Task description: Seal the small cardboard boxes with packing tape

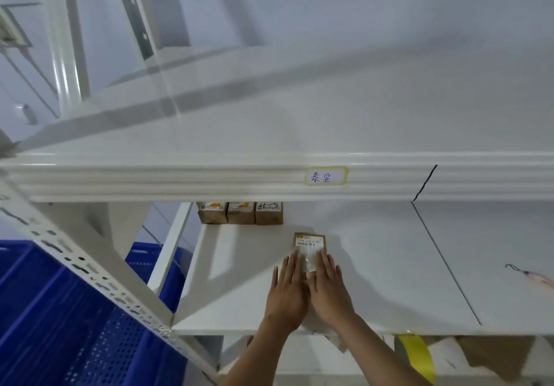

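A small cardboard box (309, 241) with a white barcode label lies flat on the white middle shelf (374, 265). My left hand (287, 288) and my right hand (328, 288) lie side by side on its near end, fingers straight and flat, pressing down on a clear glossy strip of tape (308, 261) between them. Three more small cardboard boxes (239, 212) stand in a row at the back of the same shelf, partly hidden by the shelf beam above.
The upper shelf beam (209, 177) carries a handwritten label (326, 176). Blue perforated plastic crates (75, 310) stand to the left behind a slotted upright (99, 277). A pinkish tool with a cord (532, 274) lies on the shelf at right. Yellow tape (419, 355) and brown cardboard show below.
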Demonstrator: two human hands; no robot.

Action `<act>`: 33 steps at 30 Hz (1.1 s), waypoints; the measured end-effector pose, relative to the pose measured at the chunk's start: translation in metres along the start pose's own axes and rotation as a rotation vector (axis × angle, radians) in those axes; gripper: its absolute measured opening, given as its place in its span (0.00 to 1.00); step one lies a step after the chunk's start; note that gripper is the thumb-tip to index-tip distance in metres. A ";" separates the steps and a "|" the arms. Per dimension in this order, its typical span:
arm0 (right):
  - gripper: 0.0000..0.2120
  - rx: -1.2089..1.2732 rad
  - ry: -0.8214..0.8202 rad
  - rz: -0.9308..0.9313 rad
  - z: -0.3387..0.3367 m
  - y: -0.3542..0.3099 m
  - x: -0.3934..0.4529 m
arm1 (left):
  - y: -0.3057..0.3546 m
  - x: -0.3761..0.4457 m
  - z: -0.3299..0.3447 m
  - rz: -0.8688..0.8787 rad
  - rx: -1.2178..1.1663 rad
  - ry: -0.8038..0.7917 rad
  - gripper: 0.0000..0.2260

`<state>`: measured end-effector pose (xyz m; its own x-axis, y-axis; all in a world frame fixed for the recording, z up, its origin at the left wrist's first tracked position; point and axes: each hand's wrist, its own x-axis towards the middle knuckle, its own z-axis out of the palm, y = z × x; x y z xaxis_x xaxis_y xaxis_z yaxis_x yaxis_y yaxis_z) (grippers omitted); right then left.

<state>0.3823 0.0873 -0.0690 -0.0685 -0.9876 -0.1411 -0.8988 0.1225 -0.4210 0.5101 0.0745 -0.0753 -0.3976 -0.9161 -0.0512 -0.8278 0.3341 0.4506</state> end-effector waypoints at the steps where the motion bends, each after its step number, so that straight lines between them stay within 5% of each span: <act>1: 0.29 -0.011 0.003 -0.007 0.000 0.001 0.004 | 0.000 0.003 0.001 -0.006 0.022 0.012 0.35; 8: 0.28 -0.026 -0.001 -0.056 -0.011 0.008 0.055 | -0.010 0.052 -0.003 -0.041 0.121 0.040 0.36; 12: 0.28 -0.018 -0.001 -0.054 -0.016 0.003 0.098 | -0.024 0.090 -0.006 -0.043 0.186 0.202 0.31; 17: 0.29 -0.038 -0.041 -0.050 -0.021 -0.004 0.152 | -0.036 0.134 -0.022 -0.040 0.249 0.176 0.38; 22: 0.29 -0.037 -0.071 -0.059 -0.025 -0.007 0.188 | -0.054 0.166 -0.015 -0.072 0.322 0.215 0.26; 27: 0.29 0.039 -0.046 -0.062 -0.028 -0.007 0.209 | -0.054 0.185 -0.023 -0.103 0.303 0.186 0.38; 33: 0.30 0.143 -0.050 -0.037 -0.033 -0.011 0.215 | -0.061 0.193 -0.018 -0.132 0.319 0.247 0.33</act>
<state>0.3627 -0.1297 -0.0653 -0.0120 -0.9860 -0.1661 -0.8294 0.1026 -0.5492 0.4909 -0.1271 -0.0968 -0.2050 -0.9683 0.1426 -0.9618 0.2263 0.1543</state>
